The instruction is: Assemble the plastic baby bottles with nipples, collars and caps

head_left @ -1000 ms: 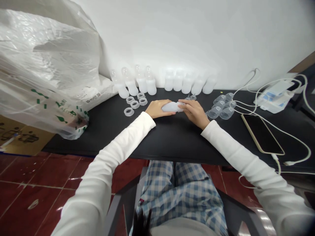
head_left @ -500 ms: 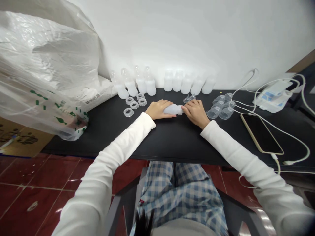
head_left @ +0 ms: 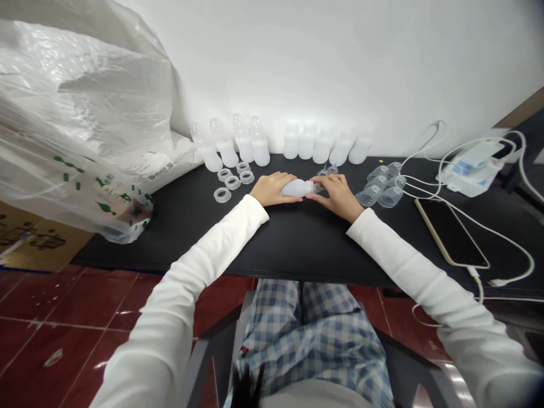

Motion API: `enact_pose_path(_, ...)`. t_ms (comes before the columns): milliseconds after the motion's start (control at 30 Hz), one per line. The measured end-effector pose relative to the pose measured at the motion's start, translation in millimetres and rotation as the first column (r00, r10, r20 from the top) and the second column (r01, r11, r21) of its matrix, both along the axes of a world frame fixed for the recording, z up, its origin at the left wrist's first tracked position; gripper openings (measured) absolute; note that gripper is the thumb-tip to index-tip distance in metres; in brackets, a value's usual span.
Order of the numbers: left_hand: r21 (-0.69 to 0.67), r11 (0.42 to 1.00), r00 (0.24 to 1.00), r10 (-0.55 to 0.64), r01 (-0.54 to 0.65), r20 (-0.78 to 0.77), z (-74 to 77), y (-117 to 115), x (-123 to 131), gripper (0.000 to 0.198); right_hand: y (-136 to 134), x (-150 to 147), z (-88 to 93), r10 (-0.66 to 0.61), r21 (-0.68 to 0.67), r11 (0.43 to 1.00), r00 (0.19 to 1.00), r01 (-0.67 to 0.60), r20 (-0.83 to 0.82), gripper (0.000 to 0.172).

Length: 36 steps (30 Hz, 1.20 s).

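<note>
A frosted white baby bottle (head_left: 294, 188) lies on its side just above the black table, its neck pointing right. My left hand (head_left: 272, 188) is wrapped round the bottle's body. At the neck end, my right hand (head_left: 335, 195) pinches the collar with thumb and fingers; a clear nipple (head_left: 318, 188) shows between them, partly hidden. Behind that hand lie a few loose clear nipples (head_left: 332, 169). Several translucent collar rings (head_left: 222, 195) lie to the left of my left hand.
Along the wall stand bottles with clear domed caps (head_left: 226, 148) on the left and open-topped bottles (head_left: 306, 141) in the middle. Several clear caps (head_left: 378, 186), a phone (head_left: 453, 232), white cables and a white power strip (head_left: 472, 169) are at right. Plastic bags (head_left: 110, 102) fill the left.
My right hand's fingers have shifted and opened wider around the bottle's neck, so the clear nipple now shows. My left hand still holds the bottle in nearly the same place.
</note>
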<state>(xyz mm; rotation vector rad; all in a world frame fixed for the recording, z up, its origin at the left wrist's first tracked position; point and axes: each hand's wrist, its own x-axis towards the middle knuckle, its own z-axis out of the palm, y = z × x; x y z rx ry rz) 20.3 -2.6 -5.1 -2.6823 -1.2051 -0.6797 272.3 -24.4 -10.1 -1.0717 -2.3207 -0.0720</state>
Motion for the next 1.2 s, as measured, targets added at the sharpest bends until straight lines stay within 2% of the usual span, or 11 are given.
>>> enact_pose_path(67, 0.007, 1.0, 1.0, -0.023, 0.023, -0.013, 0.4, -1, 1, 0.066, 2, 0, -1.6, -0.031, 0.0, 1.0, 1.0, 0.031, 0.004, 0.038)
enact_pose_path(200, 0.012, 0.999, 0.997, -0.051, 0.052, -0.057, 1.5, -4, 4, 0.068, 3, 0, -3.9, -0.074, 0.025, 0.997, 0.997, 0.073, 0.029, 0.056)
enact_pose_path(267, 0.007, 0.999, 0.997, -0.05, 0.05, -0.055, 1.5, -5, 6, 0.068, 2, -1, -3.5, -0.094, 0.046, 0.995, 0.995, 0.093, 0.036, 0.058)
enact_pose_path(400, -0.025, 1.0, 1.0, -0.001, 0.001, -0.001, 1.2, -3, 5, 0.067, -4, -5, -0.8, -0.087, 0.066, 0.994, 0.996, 0.086, 0.009, 0.046)
enact_pose_path(567, -0.087, 0.994, 0.997, 0.07, -0.067, 0.036, 3.6, -2, 2, 0.063, -8, -7, -0.5, -0.005, 0.079, 0.997, 0.999, 0.002, 0.045, 0.05)
enact_pose_path(867, -0.088, 0.995, 0.999, 0.052, -0.05, 0.017, 3.9, -1, 1, 0.064, -2, -1, -1.5, -0.012, 0.044, 0.999, 0.999, 0.01, 0.034, 0.035)
enact_pose_path(1200, -0.08, 0.997, 1.0, 0.01, -0.009, 0.015, 4.1, -4, 3, 0.064, 0, -2, -4.6, -0.082, 0.083, 0.994, 0.994, 0.077, 0.069, 0.048)
